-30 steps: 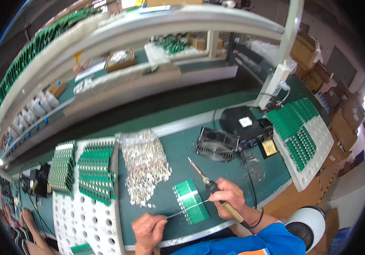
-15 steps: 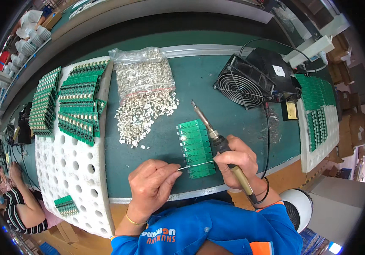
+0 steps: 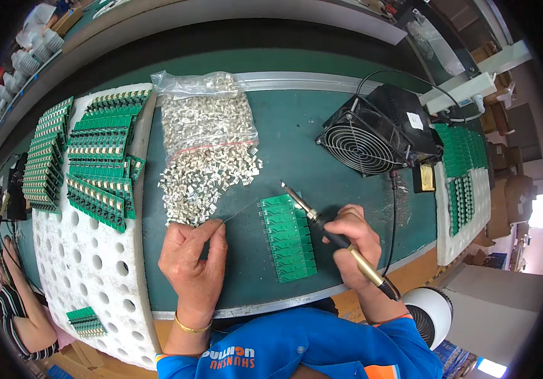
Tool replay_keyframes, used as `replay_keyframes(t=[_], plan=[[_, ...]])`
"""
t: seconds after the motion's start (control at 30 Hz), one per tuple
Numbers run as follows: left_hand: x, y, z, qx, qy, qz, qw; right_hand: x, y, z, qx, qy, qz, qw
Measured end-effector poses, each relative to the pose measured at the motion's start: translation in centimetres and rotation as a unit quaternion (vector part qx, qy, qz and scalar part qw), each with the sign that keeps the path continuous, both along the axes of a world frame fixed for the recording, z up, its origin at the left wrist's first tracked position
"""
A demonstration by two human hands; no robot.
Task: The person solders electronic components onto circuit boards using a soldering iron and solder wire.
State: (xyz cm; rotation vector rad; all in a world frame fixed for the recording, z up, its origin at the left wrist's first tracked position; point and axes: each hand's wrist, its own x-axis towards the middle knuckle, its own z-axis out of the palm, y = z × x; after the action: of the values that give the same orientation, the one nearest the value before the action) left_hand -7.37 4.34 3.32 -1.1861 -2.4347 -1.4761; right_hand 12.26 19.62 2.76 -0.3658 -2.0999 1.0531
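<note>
Green PCB (image 3: pixel 290 239) lies on bench (image 3: pixel 284 139) btwn both hands. R hand (image 3: pixel 355 243) wraps soldering iron (image 3: pixel 329 230), tip nr PCB's far edge; L hand (image 3: pixel 192 259) pinches thin wire (image 3: pixel 238 212), left of PCB. Small white parts (image 3: pixel 205 180) at mouth of clear bag (image 3: pixel 205 117), nr L hand; black fan unit (image 3: pixel 360 145), upper R.

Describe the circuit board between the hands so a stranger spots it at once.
On the dark green worktop, look between the left hand and the right hand. The green circuit board lies there; unlike the boards on the white trays, it rests directly on the worktop.
</note>
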Motion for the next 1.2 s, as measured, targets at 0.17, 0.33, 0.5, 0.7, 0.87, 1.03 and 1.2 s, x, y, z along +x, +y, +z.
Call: replay_keyframes(t=[0.17,0.33,0.5,0.7,0.87,1.03,1.2], plan=[[-0.1,0.0,-0.4,0.012,0.007,-0.015,1.0,-1.0,-0.1,-0.2,0.014,0.014,-0.009,1.0],[0.0,-0.1,-0.7,-0.002,0.021,-0.02,1.0,-1.3,-0.3,-0.6,-0.014,0.01,-0.025,1.0],[0.1,0.0,-0.9,-0.008,0.043,-0.029,0.999,-1.5,-0.2,-0.8,0.003,0.0,-0.025,1.0],[0.2,0.1,-1.1,-0.024,0.068,-0.039,0.997,-1.8,-0.4,-0.8,0.005,0.0,-0.043,0.999],[0.2,0.2,-1.3,-0.026,0.088,-0.045,0.995,-1.9,-0.4,-0.7,0.014,-0.008,-0.043,0.999],[0.3,0.2,-1.3,-0.023,0.09,-0.046,0.995,-2.0,-0.5,-0.9,0.018,-0.008,-0.041,0.999],[0.4,0.1,-1.4,-0.032,0.095,-0.05,0.994,-2.0,-0.6,-0.8,0.021,-0.012,-0.041,0.999]])
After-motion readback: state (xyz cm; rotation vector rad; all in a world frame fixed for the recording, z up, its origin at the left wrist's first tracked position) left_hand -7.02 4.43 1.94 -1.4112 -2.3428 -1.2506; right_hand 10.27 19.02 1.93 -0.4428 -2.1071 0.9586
